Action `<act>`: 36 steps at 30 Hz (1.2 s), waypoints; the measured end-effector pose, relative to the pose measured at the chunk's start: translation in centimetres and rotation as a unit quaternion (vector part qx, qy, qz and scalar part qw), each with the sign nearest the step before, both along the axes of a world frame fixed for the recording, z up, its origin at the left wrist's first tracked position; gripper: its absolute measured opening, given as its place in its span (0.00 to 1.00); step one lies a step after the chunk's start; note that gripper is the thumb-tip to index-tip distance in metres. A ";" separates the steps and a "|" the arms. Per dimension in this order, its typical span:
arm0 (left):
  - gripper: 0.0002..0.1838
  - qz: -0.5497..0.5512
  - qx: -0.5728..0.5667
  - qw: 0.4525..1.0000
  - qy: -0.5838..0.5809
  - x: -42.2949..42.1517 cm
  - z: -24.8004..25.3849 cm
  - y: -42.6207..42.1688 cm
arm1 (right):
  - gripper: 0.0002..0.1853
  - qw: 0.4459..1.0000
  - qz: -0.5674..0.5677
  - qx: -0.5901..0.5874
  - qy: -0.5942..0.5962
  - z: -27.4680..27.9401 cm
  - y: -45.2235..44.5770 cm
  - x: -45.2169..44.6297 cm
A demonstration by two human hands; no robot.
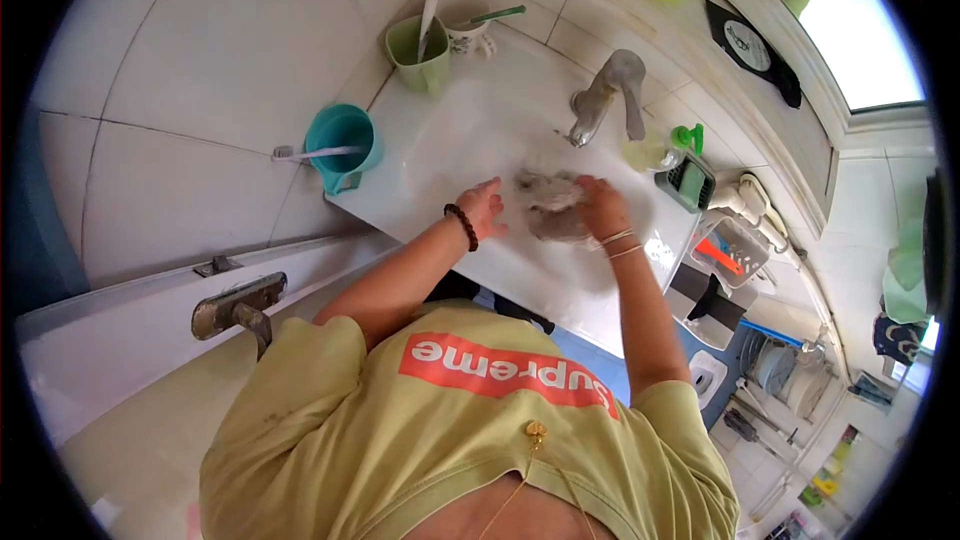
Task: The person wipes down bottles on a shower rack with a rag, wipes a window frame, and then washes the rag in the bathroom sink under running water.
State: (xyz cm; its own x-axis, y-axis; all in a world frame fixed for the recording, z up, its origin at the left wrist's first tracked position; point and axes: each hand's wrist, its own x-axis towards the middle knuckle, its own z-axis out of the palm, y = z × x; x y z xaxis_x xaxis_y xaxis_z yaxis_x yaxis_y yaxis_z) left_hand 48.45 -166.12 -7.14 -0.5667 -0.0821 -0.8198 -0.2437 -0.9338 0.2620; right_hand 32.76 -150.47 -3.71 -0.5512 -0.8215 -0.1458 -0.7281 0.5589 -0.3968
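Note:
A wet, greyish cloth-like bundle lies in the white sink, blurred, so its exact kind is unclear. My right hand grips its right side, fingers curled and partly hidden. To the left of the bundle, my left hand hovers over the basin with its fingers apart, holding nothing. A dark beaded bracelet circles the left wrist. Above the bundle stands the metal faucet.
Left of the sink is a teal cup with a toothbrush. A green cup and a white mug stand at the back corner. A soap dish and a bottle sit right. A door handle juts out at left.

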 end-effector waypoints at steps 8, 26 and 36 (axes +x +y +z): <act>0.35 0.009 0.006 1.000 0.004 0.0 -0.4 0.5 | 0.23 0.962 -0.006 0.271 -0.008 -3.9 4.2 -0.1; 0.19 0.028 0.095 0.987 0.130 -2.4 0.9 0.9 | 0.15 0.910 -0.011 -0.268 -0.316 4.0 -1.0 7.3; 0.15 0.056 0.132 0.953 0.266 -2.3 5.5 2.8 | 0.23 0.728 -0.300 -0.341 -0.513 0.8 0.0 4.4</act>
